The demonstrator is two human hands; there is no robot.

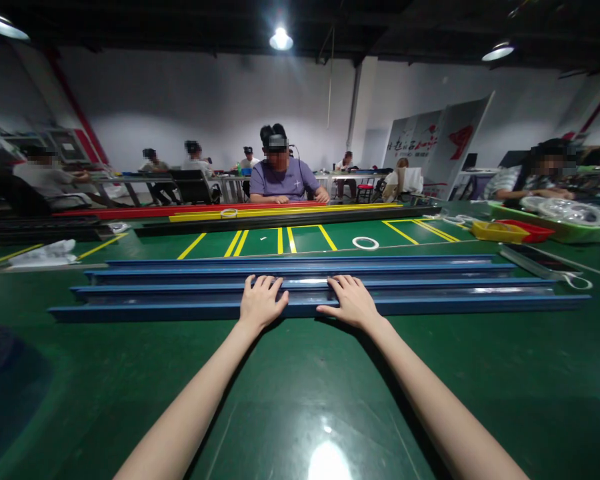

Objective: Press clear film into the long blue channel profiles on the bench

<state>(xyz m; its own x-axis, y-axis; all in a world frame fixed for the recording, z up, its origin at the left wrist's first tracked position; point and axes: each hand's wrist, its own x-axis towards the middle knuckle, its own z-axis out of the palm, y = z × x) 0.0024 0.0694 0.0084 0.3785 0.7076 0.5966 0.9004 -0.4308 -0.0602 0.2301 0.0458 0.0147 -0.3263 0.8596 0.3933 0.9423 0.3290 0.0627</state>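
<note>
Several long blue channel-shaped rails [170, 311] lie side by side across the green table [290, 400] in front of me. My left hand [263, 303] rests on the nearer rails, left of their middle, its fingers spread and pointing away from me. A short way to the right, my right hand [353, 300] lies on the same rails, fingers also spread and thumb turned inward. Both hands press flat from above and grasp nothing. Shiny clear film or a glossy surface [307, 283] shows in the grooves between the hands.
Beyond lie red [130, 211], yellow [280, 213] and black rails [280, 220], yellow tape lines [280, 240] and a white ring [365, 243]. At right are a phone-like dark slab [540, 257], yellow tray [500, 231] and green tray [565, 230]. A person [285, 177] sits opposite.
</note>
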